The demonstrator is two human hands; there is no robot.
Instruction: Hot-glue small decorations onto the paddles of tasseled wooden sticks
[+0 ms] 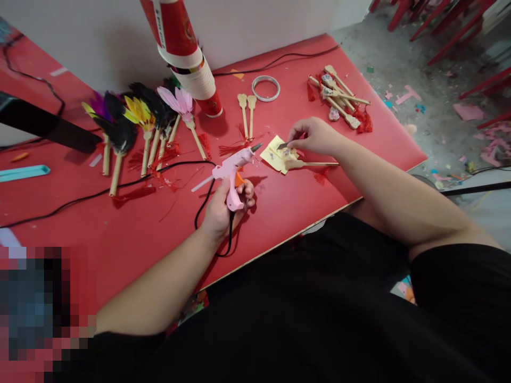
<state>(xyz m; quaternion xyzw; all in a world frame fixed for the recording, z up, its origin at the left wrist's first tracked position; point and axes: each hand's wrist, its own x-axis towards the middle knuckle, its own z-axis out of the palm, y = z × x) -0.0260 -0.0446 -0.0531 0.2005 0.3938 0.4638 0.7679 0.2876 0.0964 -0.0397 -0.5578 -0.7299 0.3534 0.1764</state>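
Note:
My left hand [228, 206] is wrapped round the handle of a pink glue gun [235, 166] with an orange trigger. Its metal nozzle points up and right, towards a small yellow paper [273, 157]. Over that paper, my right hand [310, 134] pinches a small dark flat piece [282, 145] whose kind I cannot make out. Under my right fingers lies a wooden stick [317, 164], its wide end on the paper and a red tassel [321, 175] beside it. Two more wooden sticks [247, 114] lie just beyond the glue gun.
Feathered sticks [146, 143] with red tassels lie to the left. Stacked paper cups [195, 74] stand by the wall. A tape roll [265, 88] and a pile of wooden sticks [339, 98] lie at the back. A black cord [80, 201] crosses the red table [131, 250].

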